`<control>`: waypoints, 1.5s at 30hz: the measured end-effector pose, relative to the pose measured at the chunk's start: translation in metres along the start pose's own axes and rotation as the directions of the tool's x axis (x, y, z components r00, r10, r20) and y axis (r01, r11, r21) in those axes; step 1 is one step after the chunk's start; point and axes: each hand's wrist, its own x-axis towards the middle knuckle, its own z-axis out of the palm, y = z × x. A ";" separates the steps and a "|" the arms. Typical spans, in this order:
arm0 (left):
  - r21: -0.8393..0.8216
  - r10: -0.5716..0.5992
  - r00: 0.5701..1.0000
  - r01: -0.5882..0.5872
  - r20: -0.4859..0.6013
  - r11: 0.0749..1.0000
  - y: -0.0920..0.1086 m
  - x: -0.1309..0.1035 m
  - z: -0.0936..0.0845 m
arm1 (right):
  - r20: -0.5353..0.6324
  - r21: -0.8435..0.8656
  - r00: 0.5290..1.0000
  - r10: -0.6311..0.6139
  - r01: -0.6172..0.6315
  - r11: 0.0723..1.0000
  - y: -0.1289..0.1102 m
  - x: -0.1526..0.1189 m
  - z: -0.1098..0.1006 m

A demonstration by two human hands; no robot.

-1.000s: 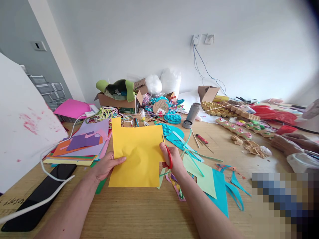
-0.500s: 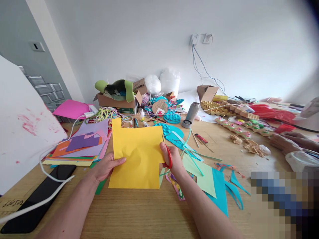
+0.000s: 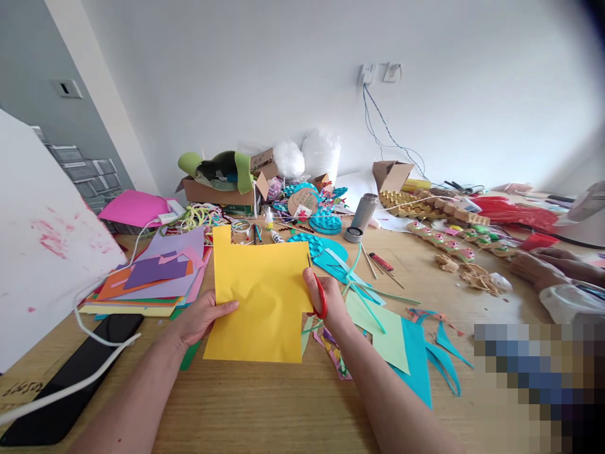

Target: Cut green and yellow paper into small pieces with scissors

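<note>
Currently holding yellow paper (image 3: 258,302) between both hands, above the near part of the surface (image 3: 265,403), facing the head camera. With left hand (image 3: 208,312), pinching left edge, thumb flat on front, fingers closed in behind. With right hand (image 3: 326,299), gripping red-handled scissors (image 3: 322,296), fingers curled round the handle, thumb also on the paper's right edge. Can see a dark bit of blade against that edge; cannot tell blade opening. Note stepped outline on paper: narrow tab at upper left, notch at lower right, slight buckling in the middle. Cannot tell about contact between bottom edge and surface.

To the left, stack of coloured sheets (image 3: 142,293) with purple on top; nearer, black flat device (image 3: 70,378) with white cable (image 3: 28,408) across it. To the right, beside right forearm, pale green sheet (image 3: 392,353) overlapping blue sheet (image 3: 420,362), then loose blue scraps (image 3: 447,372). Partly behind the same forearm, small mixed scraps (image 3: 338,359). Behind paper, glue bottle (image 3: 269,221) and grey flask (image 3: 363,213), both upright. At far right, another person's hands (image 3: 536,268), near crumpled brown scraps (image 3: 482,279).
</note>
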 end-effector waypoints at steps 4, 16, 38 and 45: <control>-0.007 -0.001 1.000 0.001 0.002 1.000 -0.001 0.000 -0.001 | -0.016 -0.029 1.000 -0.010 0.010 1.000 0.001 0.001 -0.001; 0.011 -0.001 1.000 0.001 0.003 1.000 -0.002 0.001 -0.003 | -0.024 0.008 1.000 0.018 -0.017 1.000 -0.004 -0.002 0.003; 0.025 -0.014 1.000 0.013 0.005 1.000 0.000 0.000 -0.002 | -0.040 -0.031 0.999 -0.028 0.027 0.999 -0.006 -0.004 -0.001; 0.039 -0.020 1.000 0.019 0.017 0.999 0.000 0.000 -0.004 | -0.032 -0.088 0.999 -0.015 0.012 0.996 -0.005 -0.002 -0.004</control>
